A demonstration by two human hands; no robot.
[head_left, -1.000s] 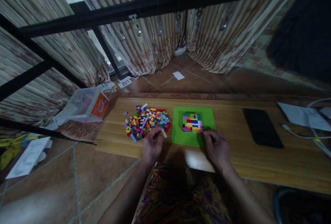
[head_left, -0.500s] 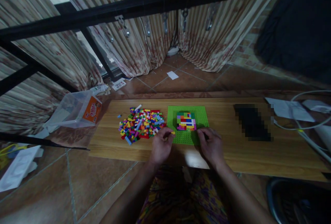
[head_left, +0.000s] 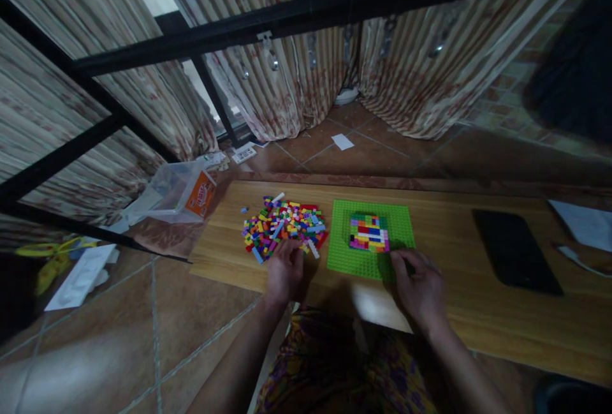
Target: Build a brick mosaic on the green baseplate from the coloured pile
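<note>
My left hand point(head_left: 285, 268) is at the front edge of a heap of mixed plastic building bricks point(head_left: 276, 230), its fingers curled down. What lies under those fingertips is hidden. A pale long brick point(head_left: 313, 248) lies just right of them. To the right, a green baseplate point(head_left: 339, 261) carries a low, roughly square build of multicoloured bricks point(head_left: 369, 233). My right hand point(head_left: 421, 283) hovers by the baseplate's front right corner, thumb and forefinger closed together. Anything between them is too small to make out.
Everything stands on a long wooden board point(head_left: 449, 235). A black flat device point(head_left: 516, 251) lies at its right, near a white sheet point(head_left: 581, 222) and cable. A clear plastic box with an orange label point(head_left: 201, 194) sits on the floor beyond the left end.
My left hand has moved left from the baseplate's edge to the brick heap; the yellow brick in its fingertips no longer shows there. My right hand stays by the baseplate. The view has swung left.
</note>
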